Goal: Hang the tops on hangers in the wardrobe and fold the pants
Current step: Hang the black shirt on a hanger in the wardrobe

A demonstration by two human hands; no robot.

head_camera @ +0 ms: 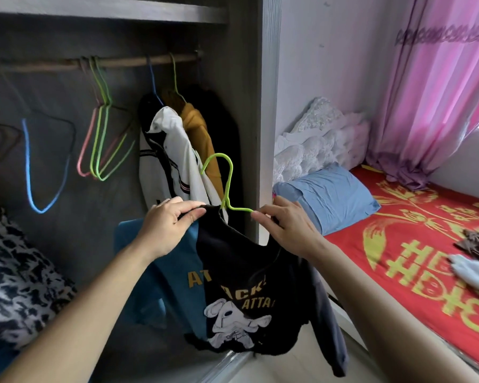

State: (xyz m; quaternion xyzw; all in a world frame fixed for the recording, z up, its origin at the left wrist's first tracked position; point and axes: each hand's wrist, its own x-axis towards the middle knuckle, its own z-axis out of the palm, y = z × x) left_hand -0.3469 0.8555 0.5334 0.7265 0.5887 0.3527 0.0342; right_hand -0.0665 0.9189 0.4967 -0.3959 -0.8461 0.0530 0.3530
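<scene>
The left hand (172,219) had its grip clamped on the collar of the black top (249,286), pinching the cloth at the left arm of the green hanger (227,186). The right hand (285,230), at 3 o'clock from it, had its grip closed on the hanger's bare right arm. The top hung at 6 o'clock under both hands. Its right shoulder sagged below the wire and was not yet on it.

This was the main risk, in my judgement. Only one side seemed to be carried, so if the left hand let go too early, the top could slide off. Pulling the narrow neck hard over the right arm could stretch it or bend the thin wire.

Farther in, at 12 o'clock, the hung tops (174,150) were just behind the hook, which could catch on them on the way up to the rail (53,64) at 11 o'clock. Spare hangers (100,139) hung there too.

On the bed (398,222), at 3 o'clock, some clothes (473,272) lay unfolded; I could not tell if they were pants.
</scene>
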